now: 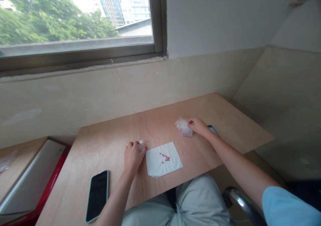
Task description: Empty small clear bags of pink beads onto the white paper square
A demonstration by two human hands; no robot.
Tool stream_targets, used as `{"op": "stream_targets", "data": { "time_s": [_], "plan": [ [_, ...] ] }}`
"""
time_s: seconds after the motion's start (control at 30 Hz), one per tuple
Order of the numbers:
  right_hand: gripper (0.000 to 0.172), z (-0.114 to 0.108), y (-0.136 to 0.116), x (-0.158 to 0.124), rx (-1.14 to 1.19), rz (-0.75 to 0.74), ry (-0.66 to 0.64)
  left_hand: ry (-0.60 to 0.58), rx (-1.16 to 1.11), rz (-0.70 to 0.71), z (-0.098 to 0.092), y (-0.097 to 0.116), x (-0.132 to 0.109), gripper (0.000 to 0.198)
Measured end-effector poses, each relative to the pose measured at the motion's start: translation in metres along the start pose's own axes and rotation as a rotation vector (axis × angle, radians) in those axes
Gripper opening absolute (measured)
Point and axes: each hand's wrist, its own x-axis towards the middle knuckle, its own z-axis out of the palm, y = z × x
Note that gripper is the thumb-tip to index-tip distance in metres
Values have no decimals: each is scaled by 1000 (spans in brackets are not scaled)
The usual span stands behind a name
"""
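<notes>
My left hand (132,157) rests on the plywood tabletop (117,145) and pinches a small translucent scrap of plastic (141,145) at its fingertips. Just right of that hand lies a square white paper napkin (163,160) with several small pink beads (164,157) scattered near its middle. Farther right, my right hand (198,126) grips the edge of a crumpled clear plastic bag (184,128) with some pink inside. A phone (213,129) lies partly hidden behind my right wrist.
A black phone in a mint case (97,196) lies near the table's front left edge. Tiled wall and a window (75,18) bound the far side. A lower surface with a white and red object (32,176) stands at left; a chrome chair arm (240,202) sits at lower right.
</notes>
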Motion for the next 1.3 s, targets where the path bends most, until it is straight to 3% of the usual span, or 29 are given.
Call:
{"op": "stream_targets", "data": {
  "time_s": [0.13,0.23,0.4,0.57,0.77,0.9,1.13,1.3],
  "plan": [
    [13,-9,-12,-20,382,94,-56,128,-101,-23,-12,9,-4,44],
    [19,-10,-32,-46,739,200,-162,174,-312,-19,-30,28,-21,42],
    [31,13,-79,-102,1120,311,-374,-102,-835,-83,-59,74,-77,29],
    [36,47,-119,-157,1070,256,-624,-232,-1104,-168,-65,104,-127,33],
    [37,67,-133,-194,992,191,-805,-417,-1273,-241,-45,108,-156,45],
    [39,69,-132,-200,956,174,-888,-511,-1308,-269,-42,104,-159,50],
    [37,64,-136,-190,1002,168,-938,-527,-1310,-224,-52,101,-147,46],
    [31,68,-128,-189,929,138,-891,-447,-1045,-146,-51,101,-149,38]
  ]
}}
